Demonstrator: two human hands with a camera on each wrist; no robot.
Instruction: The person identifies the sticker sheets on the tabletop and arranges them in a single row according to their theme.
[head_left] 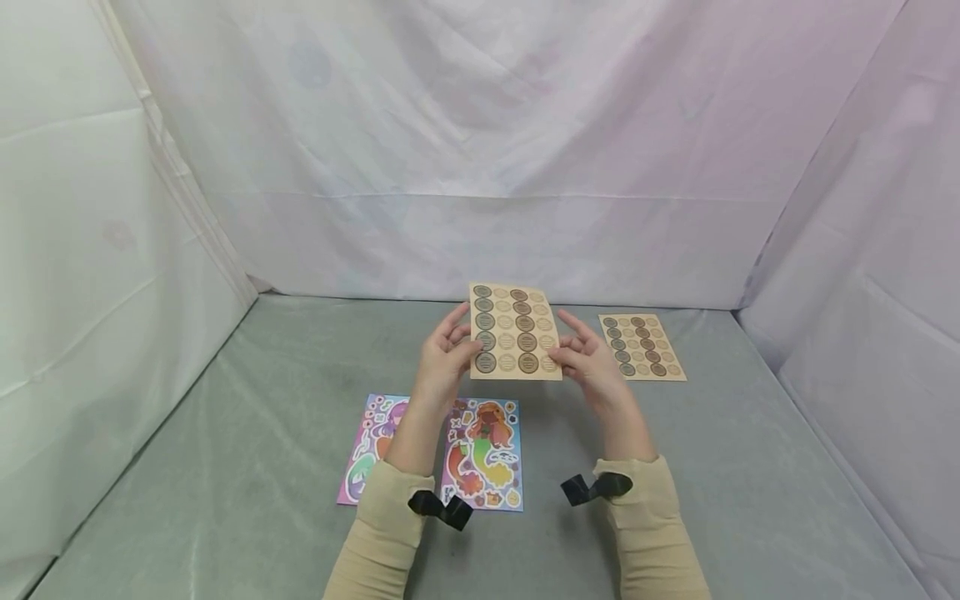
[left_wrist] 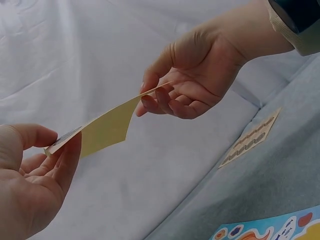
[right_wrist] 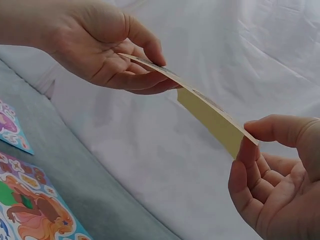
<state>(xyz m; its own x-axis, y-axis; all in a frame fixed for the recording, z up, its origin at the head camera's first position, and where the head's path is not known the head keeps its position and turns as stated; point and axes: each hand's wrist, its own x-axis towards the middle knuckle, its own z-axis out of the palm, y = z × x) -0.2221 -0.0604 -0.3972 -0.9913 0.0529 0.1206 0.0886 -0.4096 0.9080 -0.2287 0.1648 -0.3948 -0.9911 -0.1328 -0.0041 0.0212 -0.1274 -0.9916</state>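
1) My left grip (head_left: 444, 354) is almost closed, thumb and fingers pinching the left edge of a tan sticker sheet (head_left: 515, 329)
2) My right grip (head_left: 592, 367) pinches the right edge just as narrowly, thumb on the printed face
3) Between them the sheet is slightly bowed, held up above the table (head_left: 247, 500)
4) A second tan sheet (head_left: 643, 348) lies flat to the right
5) A mermaid sheet (head_left: 491, 454) and another colourful sheet (head_left: 367, 450) lie nearer me, partly hidden by my left forearm (head_left: 411, 450)
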